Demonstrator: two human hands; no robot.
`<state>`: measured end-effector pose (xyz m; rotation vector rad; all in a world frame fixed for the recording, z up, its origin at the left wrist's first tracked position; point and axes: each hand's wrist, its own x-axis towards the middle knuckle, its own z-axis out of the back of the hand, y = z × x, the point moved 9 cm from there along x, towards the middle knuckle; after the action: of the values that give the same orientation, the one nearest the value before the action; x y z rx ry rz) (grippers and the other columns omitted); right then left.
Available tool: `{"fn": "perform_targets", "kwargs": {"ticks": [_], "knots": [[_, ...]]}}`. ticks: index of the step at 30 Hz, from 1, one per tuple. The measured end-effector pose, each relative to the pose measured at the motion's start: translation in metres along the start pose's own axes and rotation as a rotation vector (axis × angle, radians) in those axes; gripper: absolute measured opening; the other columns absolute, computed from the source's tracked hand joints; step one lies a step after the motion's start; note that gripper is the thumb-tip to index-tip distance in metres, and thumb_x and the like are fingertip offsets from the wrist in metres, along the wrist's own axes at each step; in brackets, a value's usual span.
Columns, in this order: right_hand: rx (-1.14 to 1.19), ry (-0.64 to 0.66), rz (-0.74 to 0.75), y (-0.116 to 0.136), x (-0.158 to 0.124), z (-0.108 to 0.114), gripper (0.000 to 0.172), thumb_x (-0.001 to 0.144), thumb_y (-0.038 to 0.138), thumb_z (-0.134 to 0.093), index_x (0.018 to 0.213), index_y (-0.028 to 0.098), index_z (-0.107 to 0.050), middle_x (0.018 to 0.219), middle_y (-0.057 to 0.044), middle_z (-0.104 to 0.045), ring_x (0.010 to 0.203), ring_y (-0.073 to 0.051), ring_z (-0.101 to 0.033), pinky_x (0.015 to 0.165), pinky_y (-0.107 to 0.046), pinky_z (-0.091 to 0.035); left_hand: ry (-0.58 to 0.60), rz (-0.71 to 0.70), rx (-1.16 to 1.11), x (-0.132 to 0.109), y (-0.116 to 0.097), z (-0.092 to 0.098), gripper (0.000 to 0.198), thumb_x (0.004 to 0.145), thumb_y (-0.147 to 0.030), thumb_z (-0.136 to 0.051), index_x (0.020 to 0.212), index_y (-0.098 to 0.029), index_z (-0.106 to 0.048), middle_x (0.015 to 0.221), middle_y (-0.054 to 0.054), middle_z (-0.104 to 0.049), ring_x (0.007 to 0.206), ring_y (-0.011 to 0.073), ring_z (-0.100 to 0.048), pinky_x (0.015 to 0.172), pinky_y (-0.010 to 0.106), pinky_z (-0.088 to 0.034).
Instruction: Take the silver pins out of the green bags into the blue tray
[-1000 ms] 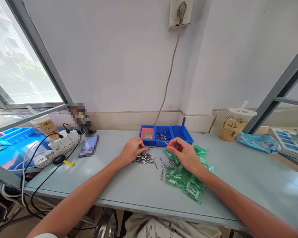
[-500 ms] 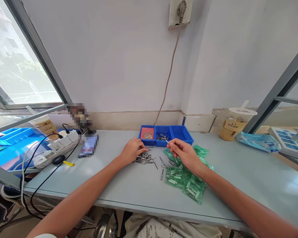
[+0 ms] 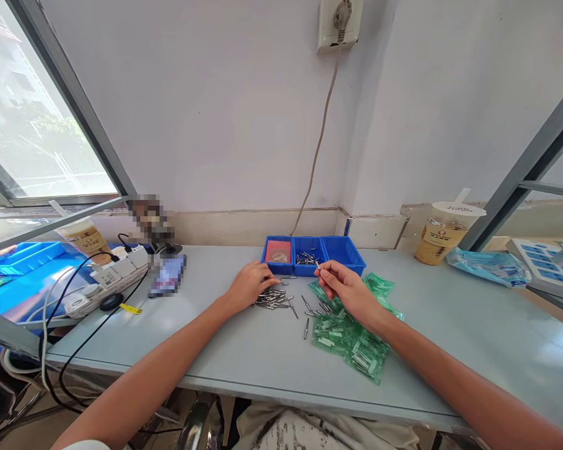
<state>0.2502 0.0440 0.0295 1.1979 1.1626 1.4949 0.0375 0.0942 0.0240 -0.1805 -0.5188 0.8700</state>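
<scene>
My right hand (image 3: 346, 289) pinches a small, thin metal pin (image 3: 317, 265) between thumb and fingertips, just in front of the blue bins. Beneath and beside that hand lie green-tinted plastic bags (image 3: 351, 340) with small metal parts inside. A few loose metal pins (image 3: 306, 329) rest on the table left of the bags. My left hand (image 3: 252, 282) lies at the back left edge of a pile of metal pins (image 3: 273, 299), its fingers curved and the thumb apart from them. The middle blue bin (image 3: 304, 271) holds several similar pins.
A left blue bin (image 3: 278, 269) contains a reddish piece, beside a right blue bin (image 3: 343, 255). A drink cup (image 3: 443, 234) and blue packet (image 3: 488, 267) stand at the right. A power strip (image 3: 107, 281) with cables and a phone (image 3: 167, 276) lie at the left.
Hardly anything differs. Both hands stay in place, and the pin in my right fingertips points slightly more upward.
</scene>
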Motion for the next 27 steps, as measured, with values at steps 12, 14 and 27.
{"fn": "perform_targets", "kwargs": {"ticks": [12, 14, 27], "knots": [[-0.243, -0.088, 0.186, 0.008, 0.000, 0.008, 0.027, 0.094, 0.051, -0.065, 0.097, 0.024, -0.060, 0.091, -0.002, -0.060, 0.082, -0.020, -0.054, 0.070, -0.033, -0.047, -0.002, -0.033, 0.007, 0.000, -0.003, 0.001, 0.041, 0.107, -0.048, -0.050, 0.086, -0.022, -0.074, 0.094, 0.004, -0.072, 0.090, 0.0222, -0.059, 0.082, 0.034, -0.044], [-0.259, -0.089, 0.199, 0.010, -0.001, 0.009, 0.024, 0.094, 0.048, -0.066, 0.096, 0.024, -0.060, 0.091, -0.002, -0.061, 0.084, -0.020, -0.055, 0.073, -0.033, -0.047, -0.002, -0.034, 0.004, 0.000, -0.004, 0.002, 0.041, 0.107, -0.048, -0.049, 0.086, -0.022, -0.073, 0.094, 0.003, -0.072, 0.091, 0.0220, -0.060, 0.082, 0.033, -0.044], [-0.009, 0.024, 0.034, 0.005, 0.000, 0.001, 0.045, 0.084, 0.065, -0.074, 0.096, 0.022, -0.070, 0.083, -0.003, -0.065, 0.067, -0.015, -0.050, 0.062, -0.030, -0.044, 0.005, -0.024, -0.058, -0.001, -0.003, 0.002, 0.037, 0.108, -0.045, -0.048, 0.089, -0.022, -0.070, 0.096, 0.002, -0.073, 0.094, 0.0209, -0.065, 0.083, 0.031, -0.046]]}}
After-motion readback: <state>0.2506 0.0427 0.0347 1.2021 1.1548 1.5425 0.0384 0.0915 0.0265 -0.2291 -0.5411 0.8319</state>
